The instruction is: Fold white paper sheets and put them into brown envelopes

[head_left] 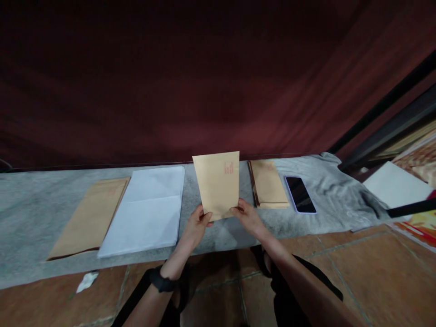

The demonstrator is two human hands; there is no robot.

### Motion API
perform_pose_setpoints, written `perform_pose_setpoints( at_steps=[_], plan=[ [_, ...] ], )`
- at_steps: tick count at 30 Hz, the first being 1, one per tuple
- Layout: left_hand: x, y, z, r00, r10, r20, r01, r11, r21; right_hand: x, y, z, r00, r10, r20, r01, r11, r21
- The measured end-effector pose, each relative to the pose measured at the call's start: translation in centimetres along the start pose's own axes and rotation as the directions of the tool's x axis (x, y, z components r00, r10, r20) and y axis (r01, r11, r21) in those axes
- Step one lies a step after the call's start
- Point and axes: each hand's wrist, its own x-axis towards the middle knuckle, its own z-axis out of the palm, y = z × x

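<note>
A tan paper envelope (218, 184) with small red print at its upper right is held up in front of me. My left hand (196, 223) pinches its lower left corner, thumb on the near face. At the lower right corner my right hand (249, 219) grips it the same way. Just right of it lies a stack of similar tan envelopes (270, 184) on the grey cloth (218, 238). To the left is a stack of white paper sheets (146, 211) with a crease across the top one. Beyond that lies a pile of larger tan envelopes (90, 215).
A phone (301, 194) with a pale purple case lies right of the small envelopes. Dark red fabric (204, 81) hangs behind the cloth. Black bars and papers (397, 186) stand at the right. A crumpled white scrap (87, 281) lies on the tiled floor (384, 272).
</note>
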Motion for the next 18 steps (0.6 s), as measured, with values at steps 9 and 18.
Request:
perform_pose_setpoints(
  at_steps=[9,18],
  plan=[
    [0.5,-1.3,-0.4,0.977,0.193,-0.093,-0.152,0.932,0.330,0.0,-0.1,-0.6,0.998,-0.057,-0.030,0.048,0.969,-0.241],
    [0.7,-1.1,0.3,0.997,-0.016,-0.082,0.017,1.000,0.013,0.6,-0.2,-0.6,0.999,-0.020,-0.035,0.015,0.988,-0.152]
  ],
)
